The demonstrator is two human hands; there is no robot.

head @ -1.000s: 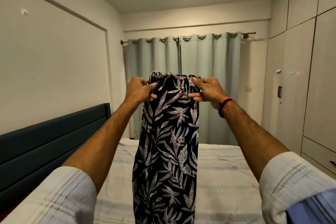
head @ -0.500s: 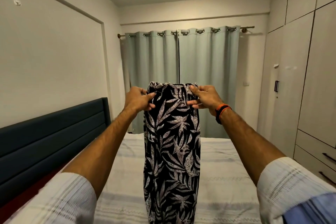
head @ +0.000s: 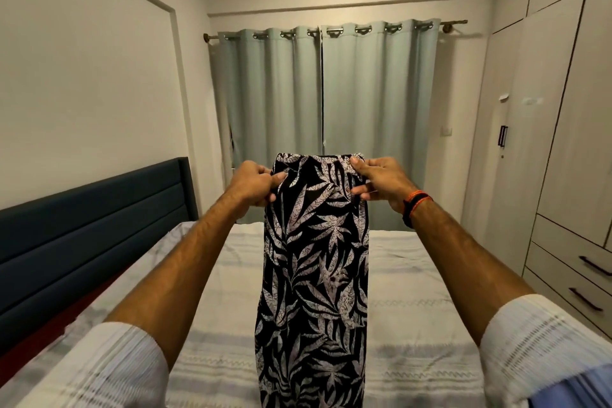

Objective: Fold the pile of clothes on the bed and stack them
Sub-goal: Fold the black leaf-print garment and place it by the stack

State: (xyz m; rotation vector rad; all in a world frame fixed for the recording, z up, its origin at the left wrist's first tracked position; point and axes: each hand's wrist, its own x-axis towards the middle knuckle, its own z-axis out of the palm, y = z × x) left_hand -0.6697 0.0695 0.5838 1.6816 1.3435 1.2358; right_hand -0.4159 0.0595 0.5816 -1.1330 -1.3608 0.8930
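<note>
Lowered now toward mid-frame — leaf-print trousers [head: 314, 262] hanging straight over the striped bed [head: 414, 325]. Waistband pinched at both corners: left hand [head: 253, 184] curled on the left edge, right hand [head: 381, 180] thumb and fingers clamping the right — cloth between fingertips.

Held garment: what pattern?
Black garment with a pale leaf print, pinched at its top by the left hand and right hand; head view.

Head-height view, facing curtains, seemingly near.
</note>
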